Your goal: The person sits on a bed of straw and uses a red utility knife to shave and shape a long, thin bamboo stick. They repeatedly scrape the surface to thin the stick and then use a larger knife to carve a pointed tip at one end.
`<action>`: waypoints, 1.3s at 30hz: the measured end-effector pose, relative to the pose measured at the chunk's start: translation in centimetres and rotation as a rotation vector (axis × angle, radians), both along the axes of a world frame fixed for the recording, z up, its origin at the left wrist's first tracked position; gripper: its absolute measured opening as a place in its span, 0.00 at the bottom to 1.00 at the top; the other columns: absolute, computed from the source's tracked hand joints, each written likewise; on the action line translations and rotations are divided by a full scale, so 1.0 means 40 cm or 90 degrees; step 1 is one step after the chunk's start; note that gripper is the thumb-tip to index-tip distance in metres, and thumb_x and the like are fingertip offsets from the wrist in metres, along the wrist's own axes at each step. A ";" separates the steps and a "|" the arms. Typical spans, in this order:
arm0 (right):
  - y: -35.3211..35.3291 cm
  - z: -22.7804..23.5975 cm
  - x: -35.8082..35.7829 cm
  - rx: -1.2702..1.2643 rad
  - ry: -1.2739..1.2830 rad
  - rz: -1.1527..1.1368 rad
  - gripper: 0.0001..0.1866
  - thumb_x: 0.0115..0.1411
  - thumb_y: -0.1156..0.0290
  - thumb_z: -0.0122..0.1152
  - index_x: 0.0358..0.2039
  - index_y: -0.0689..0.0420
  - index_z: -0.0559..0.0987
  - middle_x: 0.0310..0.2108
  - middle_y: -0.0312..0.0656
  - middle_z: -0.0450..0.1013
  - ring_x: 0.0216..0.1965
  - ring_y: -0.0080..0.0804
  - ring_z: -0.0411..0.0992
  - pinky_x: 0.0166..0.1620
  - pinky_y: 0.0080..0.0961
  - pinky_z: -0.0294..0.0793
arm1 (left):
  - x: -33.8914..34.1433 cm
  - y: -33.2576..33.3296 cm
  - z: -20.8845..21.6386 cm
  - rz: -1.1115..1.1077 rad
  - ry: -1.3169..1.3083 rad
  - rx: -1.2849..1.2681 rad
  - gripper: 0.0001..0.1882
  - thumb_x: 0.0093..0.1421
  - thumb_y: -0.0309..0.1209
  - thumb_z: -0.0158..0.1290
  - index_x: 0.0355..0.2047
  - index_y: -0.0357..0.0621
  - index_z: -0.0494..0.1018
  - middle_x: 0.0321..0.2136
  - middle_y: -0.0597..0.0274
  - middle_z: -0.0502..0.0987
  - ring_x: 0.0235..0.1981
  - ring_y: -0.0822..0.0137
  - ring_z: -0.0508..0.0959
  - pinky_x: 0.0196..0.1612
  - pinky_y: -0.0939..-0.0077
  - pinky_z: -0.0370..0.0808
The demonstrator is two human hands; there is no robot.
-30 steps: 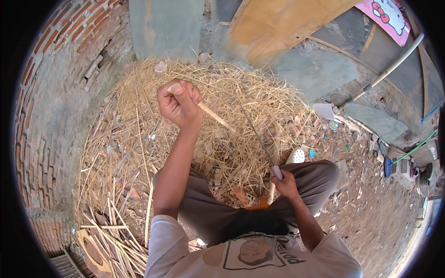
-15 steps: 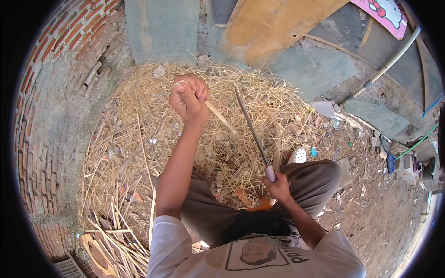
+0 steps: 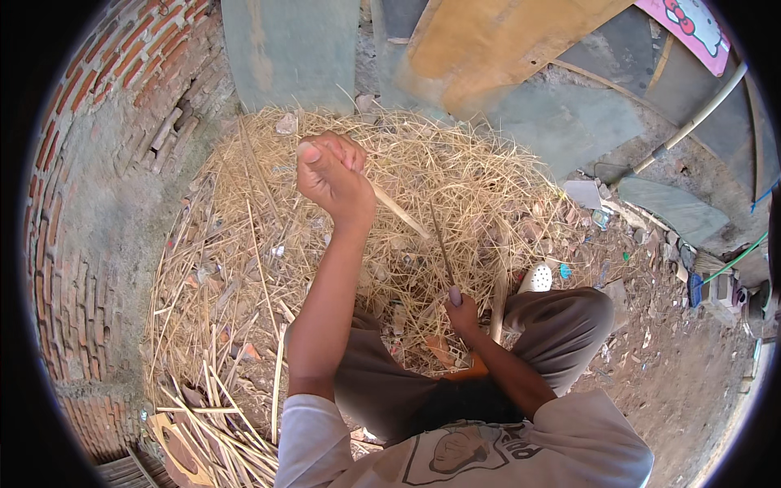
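My left hand is raised over the shavings, closed around a pale bamboo strip that slants down to the right from the fist. Lower down, my right hand grips the pinkish handle of a long knife. Its narrow dark blade points away from me, with its tip close to the strip's free end; whether they touch I cannot tell. Beneath both hands lies a wide pile of straw-coloured shavings. A pale wooden stick stands between the right forearm and my right knee.
Several split bamboo sticks lie at the lower left. A brick wall rises along the left side. Grey sheets and a tan board lean at the back. My white clog rests right of the pile, near litter-strewn soil.
My right hand has moved left and slightly forward, bringing the knife nearer the bamboo strip. The wooden stick beside the right forearm now shows. My left hand keeps its hold, and the view has shifted slightly.
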State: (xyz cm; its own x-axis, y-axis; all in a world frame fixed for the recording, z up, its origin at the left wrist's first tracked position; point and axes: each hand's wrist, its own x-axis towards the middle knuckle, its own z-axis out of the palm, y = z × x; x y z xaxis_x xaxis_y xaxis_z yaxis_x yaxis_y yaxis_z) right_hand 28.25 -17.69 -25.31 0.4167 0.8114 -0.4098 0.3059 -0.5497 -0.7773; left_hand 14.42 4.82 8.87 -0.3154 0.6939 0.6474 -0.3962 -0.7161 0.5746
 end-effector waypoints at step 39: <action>0.145 0.244 -0.122 0.204 0.131 0.100 0.07 0.52 0.74 0.59 0.31 0.60 0.74 0.18 0.38 0.67 0.19 0.25 0.66 0.25 0.28 0.68 | 0.019 0.034 0.024 0.246 -0.009 -0.143 0.29 0.66 0.58 0.40 0.20 0.47 0.55 0.15 0.68 0.57 0.14 0.75 0.56 0.19 0.81 0.56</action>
State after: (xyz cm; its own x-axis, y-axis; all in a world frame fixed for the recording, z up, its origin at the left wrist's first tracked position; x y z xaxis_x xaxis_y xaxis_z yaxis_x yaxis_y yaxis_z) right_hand 23.38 -11.89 -15.54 0.2127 0.9589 -0.1878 0.1868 -0.2286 -0.9554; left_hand 15.19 6.19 9.83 -0.5866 0.6465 0.4879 -0.1328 -0.6710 0.7295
